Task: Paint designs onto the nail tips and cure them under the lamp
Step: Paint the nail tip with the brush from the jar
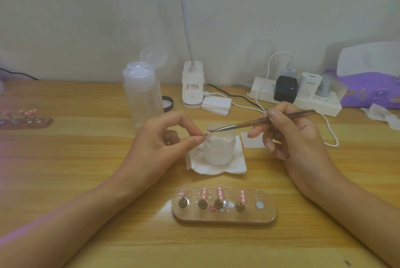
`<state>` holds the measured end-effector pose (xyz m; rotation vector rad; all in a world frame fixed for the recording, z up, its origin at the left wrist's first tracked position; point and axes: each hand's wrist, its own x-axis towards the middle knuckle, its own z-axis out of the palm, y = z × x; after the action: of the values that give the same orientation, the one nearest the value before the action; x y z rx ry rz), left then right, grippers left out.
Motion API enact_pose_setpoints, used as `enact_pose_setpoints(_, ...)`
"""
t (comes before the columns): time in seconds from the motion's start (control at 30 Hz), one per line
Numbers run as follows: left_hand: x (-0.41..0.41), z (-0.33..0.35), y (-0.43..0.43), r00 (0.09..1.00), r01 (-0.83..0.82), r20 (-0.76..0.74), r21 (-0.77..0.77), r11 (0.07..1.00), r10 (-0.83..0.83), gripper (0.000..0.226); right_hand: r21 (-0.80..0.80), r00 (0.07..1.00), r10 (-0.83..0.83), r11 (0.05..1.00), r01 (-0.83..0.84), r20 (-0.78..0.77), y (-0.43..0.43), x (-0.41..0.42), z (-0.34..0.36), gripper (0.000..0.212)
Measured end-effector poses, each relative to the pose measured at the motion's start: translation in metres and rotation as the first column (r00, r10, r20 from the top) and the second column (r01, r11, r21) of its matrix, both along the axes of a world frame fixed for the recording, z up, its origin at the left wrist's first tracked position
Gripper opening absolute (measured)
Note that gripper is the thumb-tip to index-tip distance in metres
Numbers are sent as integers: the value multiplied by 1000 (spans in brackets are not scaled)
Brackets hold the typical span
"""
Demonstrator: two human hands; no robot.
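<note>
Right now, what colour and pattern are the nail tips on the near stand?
Pink nail tips with white dots; head view.

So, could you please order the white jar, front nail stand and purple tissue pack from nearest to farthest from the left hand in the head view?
1. White jar, just right of the left hand.
2. Front nail stand, toward the person.
3. Purple tissue pack, far back right.

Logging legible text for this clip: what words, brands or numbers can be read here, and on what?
"PISEN": on the white charger in the power strip.
Label on the lamp base: too blurred to read.
Purple pack: markings unreadable.
</note>
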<state>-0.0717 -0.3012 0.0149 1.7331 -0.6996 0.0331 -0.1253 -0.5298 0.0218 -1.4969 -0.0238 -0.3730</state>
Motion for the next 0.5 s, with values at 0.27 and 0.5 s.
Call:
enact_pose_setpoints(0.27, 0, 0, -1, 1000, 3, -6, -6, 1000, -3, 16, 21, 999, 31, 999, -31, 22, 0, -1, 1, 23)
enact_pose_setpoints(0.5, 2, -1, 0, 1000, 9, 7, 8, 1000, -9, 12, 55, 1000, -6, 998, 4, 28, -3, 0, 0, 22)
